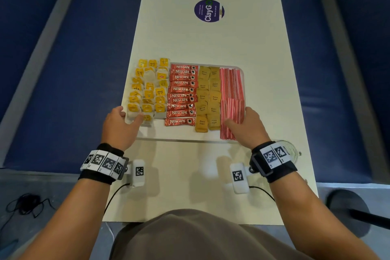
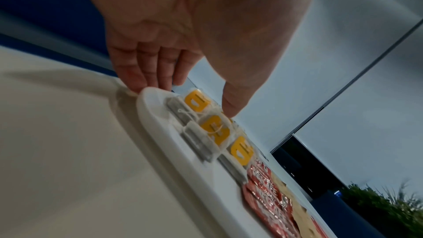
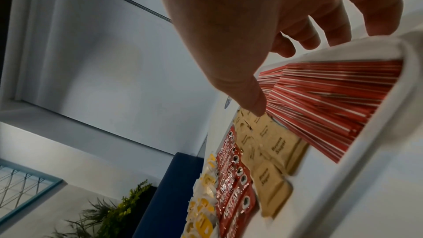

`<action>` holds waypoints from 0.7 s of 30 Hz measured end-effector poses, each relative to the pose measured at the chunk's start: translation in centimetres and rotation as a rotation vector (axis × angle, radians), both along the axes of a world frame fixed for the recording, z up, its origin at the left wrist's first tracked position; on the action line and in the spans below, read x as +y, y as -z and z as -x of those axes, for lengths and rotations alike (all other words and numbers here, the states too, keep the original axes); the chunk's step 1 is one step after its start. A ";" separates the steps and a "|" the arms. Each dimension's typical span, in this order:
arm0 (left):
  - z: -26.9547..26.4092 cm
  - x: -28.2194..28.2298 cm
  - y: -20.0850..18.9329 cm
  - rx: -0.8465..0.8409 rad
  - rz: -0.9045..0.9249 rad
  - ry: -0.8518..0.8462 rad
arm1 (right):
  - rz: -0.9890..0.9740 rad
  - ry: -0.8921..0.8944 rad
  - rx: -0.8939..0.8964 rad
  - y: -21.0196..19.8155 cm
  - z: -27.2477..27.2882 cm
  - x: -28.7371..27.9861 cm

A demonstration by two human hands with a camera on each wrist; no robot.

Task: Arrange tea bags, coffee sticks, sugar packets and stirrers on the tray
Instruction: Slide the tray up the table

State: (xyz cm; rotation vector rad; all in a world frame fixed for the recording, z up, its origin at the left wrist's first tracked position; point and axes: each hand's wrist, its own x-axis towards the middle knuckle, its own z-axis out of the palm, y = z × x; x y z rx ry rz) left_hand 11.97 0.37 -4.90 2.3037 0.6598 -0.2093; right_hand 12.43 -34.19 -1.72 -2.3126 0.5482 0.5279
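Observation:
A white tray point(image 1: 179, 134) lies on the cream table, filled in columns: yellow tea bags point(image 1: 148, 91) on the left, then red coffee sticks point(image 1: 182, 95), brown sugar packets point(image 1: 209, 97), and red-and-white stirrers point(image 1: 231, 91) on the right. My left hand point(image 1: 129, 114) holds the tray's near-left corner. Its fingers lie outside the rim point(image 2: 155, 109) and its thumb rests on a tea bag point(image 2: 215, 129). My right hand point(image 1: 238, 116) grips the right edge. Its fingers curl over the rim point(image 3: 366, 151), with the thumb at the stirrers point(image 3: 332, 100) beside the sugar packets point(image 3: 274, 144).
A round purple sticker point(image 1: 209, 10) marks the table beyond the tray. A clear glass vessel point(image 1: 292, 150) stands just behind my right wrist near the table's right edge. Blue benches point(image 1: 63, 69) flank the narrow table on both sides. Bare tabletop point(image 1: 190, 186) lies between tray and body.

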 end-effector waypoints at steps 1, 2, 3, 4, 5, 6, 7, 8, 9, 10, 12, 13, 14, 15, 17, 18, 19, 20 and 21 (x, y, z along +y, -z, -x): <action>-0.1 0.1 0.2 -0.001 0.010 -0.001 | 0.003 0.009 0.000 0.5 0.1 -0.1; -0.2 0.2 0.2 -0.004 0.028 -0.006 | 0.003 0.008 -0.001 1.1 0.3 -0.2; -0.3 0.3 0.3 0.000 0.041 -0.014 | -0.001 0.008 -0.002 1.5 0.5 -0.3; -0.4 0.4 0.3 0.003 0.048 -0.017 | -0.010 0.015 -0.010 1.7 0.6 -0.3; -0.5 0.4 0.3 0.010 0.053 -0.014 | -0.022 0.027 -0.020 1.7 0.7 -0.1; -0.6 0.4 0.2 0.015 0.064 -0.010 | -0.030 0.044 -0.030 1.8 0.8 -0.1; -0.7 0.3 0.1 0.008 0.082 -0.005 | -0.037 0.058 -0.035 1.7 0.9 0.0; -0.7 0.3 0.0 -0.009 0.114 -0.002 | -0.041 0.070 -0.040 1.8 1.0 -0.1; -0.7 0.3 -0.1 -0.022 0.149 0.005 | -0.049 0.079 -0.040 1.8 1.0 -0.1; -0.6 0.4 -0.1 -0.039 0.173 0.018 | -0.057 0.087 -0.040 1.8 0.9 -0.1; -0.6 0.6 0.2 -0.053 0.215 0.038 | -0.069 0.097 -0.037 2.1 0.8 -0.4; -0.6 0.8 0.4 -0.053 0.231 0.047 | -0.075 0.104 -0.039 2.1 0.8 -0.5; -0.6 1.0 0.7 -0.052 0.238 0.059 | -0.086 0.112 -0.038 2.3 0.7 -0.6; -0.7 1.2 0.9 -0.054 0.256 0.060 | -0.105 0.120 -0.035 2.4 0.6 -0.8; -0.7 1.2 1.1 -0.055 0.298 0.032 | -0.156 0.139 -0.031 2.6 0.6 -0.9; -0.8 1.0 1.1 -0.061 0.309 0.020 | -0.183 0.147 -0.040 2.9 0.6 -1.0; -0.7 0.8 1.0 -0.072 0.316 0.015 | -0.208 0.153 -0.060 3.0 0.6 -1.0; -0.7 0.5 0.8 -0.085 0.319 0.012 | -0.229 0.162 -0.079 3.0 0.7 -1.1; -0.7 0.3 0.9 -0.101 0.322 0.005 | -0.257 0.170 -0.101 3.0 0.9 -1.1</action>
